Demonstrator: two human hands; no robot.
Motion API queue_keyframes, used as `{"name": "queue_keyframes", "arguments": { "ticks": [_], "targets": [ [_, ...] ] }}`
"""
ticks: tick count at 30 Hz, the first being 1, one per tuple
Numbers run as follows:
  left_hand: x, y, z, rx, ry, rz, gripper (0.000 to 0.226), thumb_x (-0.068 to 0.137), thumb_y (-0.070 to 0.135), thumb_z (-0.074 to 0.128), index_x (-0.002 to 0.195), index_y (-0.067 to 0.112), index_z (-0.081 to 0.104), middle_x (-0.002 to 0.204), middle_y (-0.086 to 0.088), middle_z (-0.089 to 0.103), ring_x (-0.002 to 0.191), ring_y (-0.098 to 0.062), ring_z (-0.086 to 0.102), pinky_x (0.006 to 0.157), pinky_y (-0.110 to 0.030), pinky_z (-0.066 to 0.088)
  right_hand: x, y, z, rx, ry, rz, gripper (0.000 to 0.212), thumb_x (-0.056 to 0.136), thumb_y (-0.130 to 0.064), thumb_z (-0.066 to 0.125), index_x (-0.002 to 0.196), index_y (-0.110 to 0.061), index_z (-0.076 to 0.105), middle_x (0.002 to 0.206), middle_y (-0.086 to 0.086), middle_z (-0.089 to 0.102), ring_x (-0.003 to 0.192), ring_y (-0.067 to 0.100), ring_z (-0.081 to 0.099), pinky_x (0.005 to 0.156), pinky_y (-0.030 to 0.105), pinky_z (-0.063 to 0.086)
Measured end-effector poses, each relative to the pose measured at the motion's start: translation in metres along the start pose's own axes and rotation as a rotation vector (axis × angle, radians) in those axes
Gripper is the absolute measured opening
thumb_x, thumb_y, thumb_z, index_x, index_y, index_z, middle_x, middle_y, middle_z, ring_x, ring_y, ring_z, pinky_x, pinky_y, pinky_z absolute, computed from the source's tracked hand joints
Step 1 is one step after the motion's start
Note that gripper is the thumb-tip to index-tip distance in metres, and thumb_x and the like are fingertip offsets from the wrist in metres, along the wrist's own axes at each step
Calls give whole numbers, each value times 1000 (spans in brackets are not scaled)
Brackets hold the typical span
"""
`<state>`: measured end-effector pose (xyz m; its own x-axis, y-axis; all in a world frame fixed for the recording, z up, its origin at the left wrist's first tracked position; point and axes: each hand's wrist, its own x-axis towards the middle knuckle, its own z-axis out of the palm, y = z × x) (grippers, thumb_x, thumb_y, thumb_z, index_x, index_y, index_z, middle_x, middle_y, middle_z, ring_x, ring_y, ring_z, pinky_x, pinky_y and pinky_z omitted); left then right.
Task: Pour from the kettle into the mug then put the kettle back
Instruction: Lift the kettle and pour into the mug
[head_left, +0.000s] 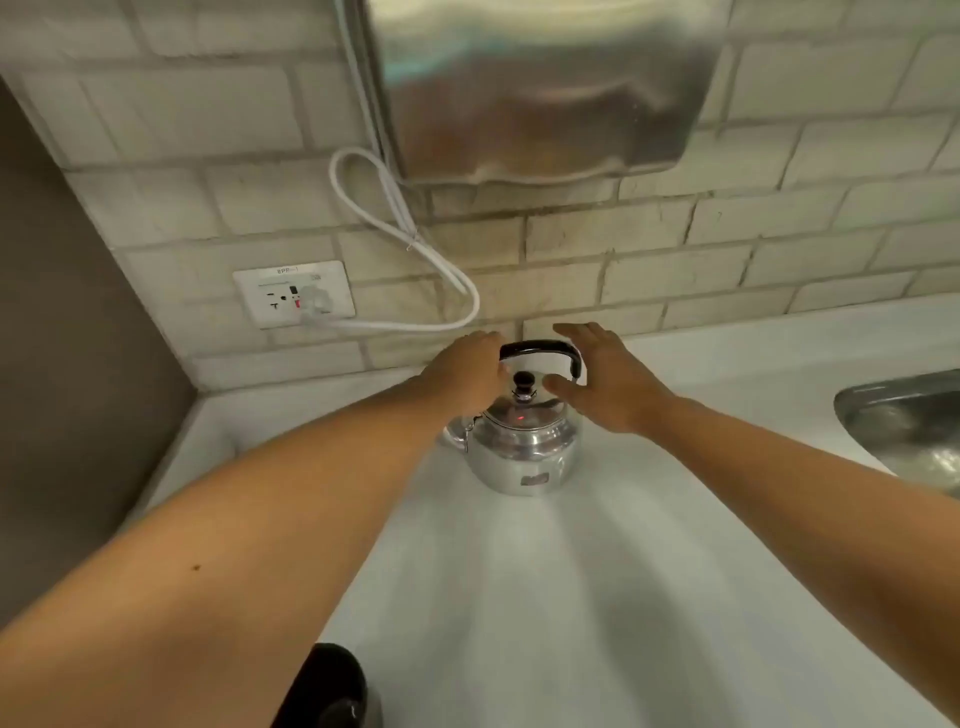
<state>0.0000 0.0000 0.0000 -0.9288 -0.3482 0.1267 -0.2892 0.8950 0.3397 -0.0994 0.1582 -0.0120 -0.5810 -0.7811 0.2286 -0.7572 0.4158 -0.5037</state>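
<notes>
Head view is showing a polished steel kettle (522, 441) standing upright on the pale bench (545, 597), near the tiled back wall. Its black handle (540, 351) is arching over the lid, and a small black lid knob (523, 383) is sitting under that arch.

Left hand (465, 376) is hovering at the left end of the handle, fingers loosely curled; grip is not pinching anything that I can confirm, though contact with the kettle's shoulder cannot be ruled out. Right hand (605, 382) is reaching in from the right with grip spread, thumb pointing toward the lid knob, fingers arcing beyond the far end of the handle. Neither hand is closing on the handle.

A dark rounded object (332, 686) is showing at the bottom edge, close to the body; possibly the mug, too cropped to say. A steel sink (904, 426) is lying to the right. A white cable (415, 249) is looping down the wall to a socket (293, 295).

Judgement: step in hand is taking the kettle up; nothing poured yet.

Risks from here:
- Steel body may be hot; the left hand is sitting very near bare metal.
- Handle appears hinged, so a lift off-centre could be letting the body swing and slop.
- Lid is looking loose-fitting; a steep tilt could be dropping it.
- Pour target is sitting at the bench's near edge, so spillage is likely to run off.
</notes>
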Motion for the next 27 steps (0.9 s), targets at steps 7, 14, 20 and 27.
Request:
{"name": "queue_keyframes", "arguments": {
  "ticks": [7,14,20,27],
  "targets": [
    [9,-11,0,-104,39,17,21,91,18,57,106,4,62,97,-14,67,78,-25,60,65,-31,44,42,-17,11,106,-45,-11,21,87,-28,44,82,-12,56,75,2,56,70,21,53,58,32,40],
    [-11,-3,-15,-154,120,78,12,87,20,65,87,8,62,64,8,50,54,-5,45,49,-14,30,43,-40,19,37,166,116,49,85,-38,44,42,-17,41,42,0,45,44,17,44,44,26,27],
    [-67,15,-70,-357,148,37,34,81,28,72,111,13,65,99,1,70,82,-8,63,73,-9,46,18,-77,-13,61,310,128,51,76,-49,48,38,-16,38,35,-4,36,37,16,37,43,25,26],
    [-194,-9,-105,-499,418,-157,21,89,38,60,93,21,72,96,-2,74,84,-9,66,75,-15,47,-24,-119,-42,27,350,83,49,66,-55,45,38,-18,31,36,-3,28,38,18,30,43,28,26]
  ]
}}
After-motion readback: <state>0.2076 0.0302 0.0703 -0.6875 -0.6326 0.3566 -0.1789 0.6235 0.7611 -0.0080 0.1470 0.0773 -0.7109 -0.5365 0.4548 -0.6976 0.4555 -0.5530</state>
